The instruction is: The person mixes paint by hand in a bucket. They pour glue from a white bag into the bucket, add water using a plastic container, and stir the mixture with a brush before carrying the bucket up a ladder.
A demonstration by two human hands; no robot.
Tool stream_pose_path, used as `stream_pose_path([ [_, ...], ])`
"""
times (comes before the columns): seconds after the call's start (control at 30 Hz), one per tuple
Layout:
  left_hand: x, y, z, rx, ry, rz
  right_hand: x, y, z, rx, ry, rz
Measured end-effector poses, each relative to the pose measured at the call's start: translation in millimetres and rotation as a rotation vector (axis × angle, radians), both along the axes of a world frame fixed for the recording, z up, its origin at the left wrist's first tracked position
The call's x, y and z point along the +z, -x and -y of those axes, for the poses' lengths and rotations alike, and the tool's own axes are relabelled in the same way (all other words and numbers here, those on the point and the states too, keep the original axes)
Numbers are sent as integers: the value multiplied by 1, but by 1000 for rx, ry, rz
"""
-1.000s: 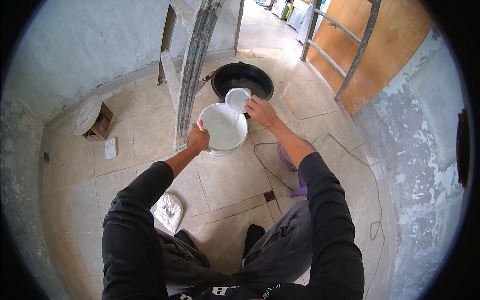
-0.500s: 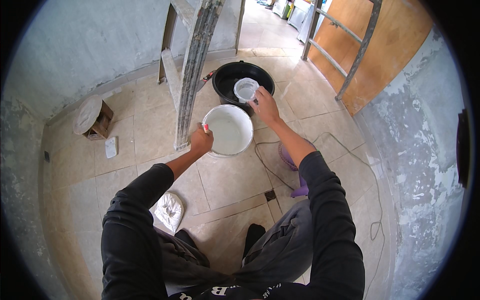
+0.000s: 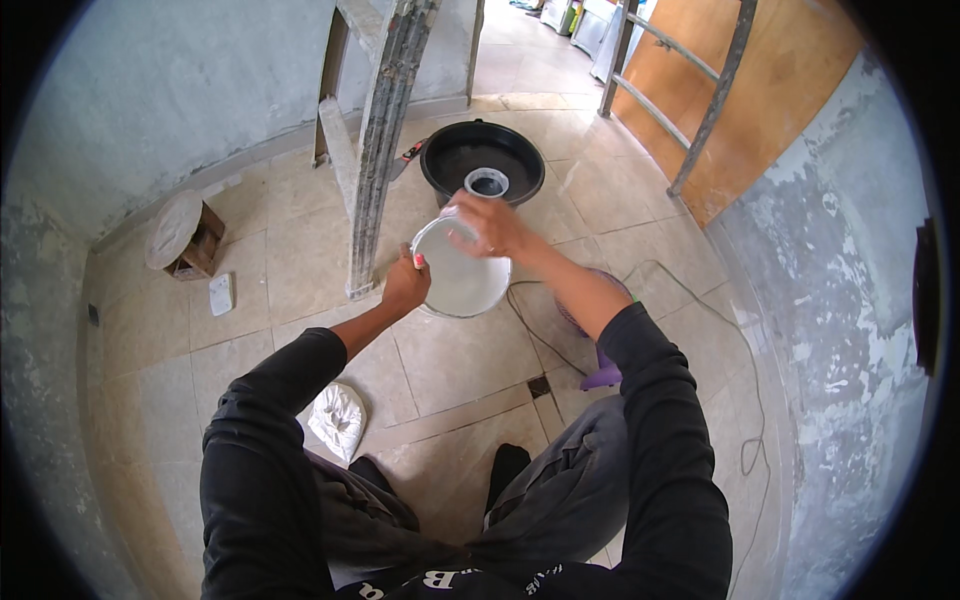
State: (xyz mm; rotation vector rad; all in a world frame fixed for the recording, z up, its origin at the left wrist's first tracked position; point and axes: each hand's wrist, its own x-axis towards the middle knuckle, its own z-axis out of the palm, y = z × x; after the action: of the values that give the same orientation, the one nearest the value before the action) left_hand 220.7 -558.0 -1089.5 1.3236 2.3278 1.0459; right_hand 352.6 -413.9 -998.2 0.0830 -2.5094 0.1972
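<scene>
A white bucket (image 3: 465, 285) with cloudy, whitish liquid stands on the floor in front of me. My left hand (image 3: 406, 284) is closed at its left rim, and a small red piece shows at the top of the fist. My right hand (image 3: 487, 226) reaches over the bucket's far rim, its fingers smeared by motion, so I cannot tell whether they grip the rim. Just beyond that hand, a small white container (image 3: 487, 174) with a dark interior sits at the near side of a black tub (image 3: 436, 168).
A ladder (image 3: 370, 180) stands left of the tub, another ladder (image 3: 703, 140) against a wooden panel (image 3: 770, 110). A purple object (image 3: 600, 372) and a cable (image 3: 745, 345) lie right. A wooden spool-like stand (image 3: 180, 230) and a white bag (image 3: 338, 420) are on the left.
My right hand has let go of the small white container, which now rests in the tub, and has moved left and nearer, over the bucket. My left hand stays at the bucket's left rim.
</scene>
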Motion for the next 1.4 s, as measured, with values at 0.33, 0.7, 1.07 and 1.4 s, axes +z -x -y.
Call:
stream_pose_path([
  [0.33,-21,11,-3,-174,-62,-87,-19,18,35,209,163,292],
  [0.7,-28,4,-6,-51,42,255,-23,3,9,15,135,222],
  [1.07,-35,-9,0,60,24,383,-82,-4,12,-355,34,359],
  [1.4,-33,-15,2,79,7,371,-109,-11,38,-184,242,522],
])
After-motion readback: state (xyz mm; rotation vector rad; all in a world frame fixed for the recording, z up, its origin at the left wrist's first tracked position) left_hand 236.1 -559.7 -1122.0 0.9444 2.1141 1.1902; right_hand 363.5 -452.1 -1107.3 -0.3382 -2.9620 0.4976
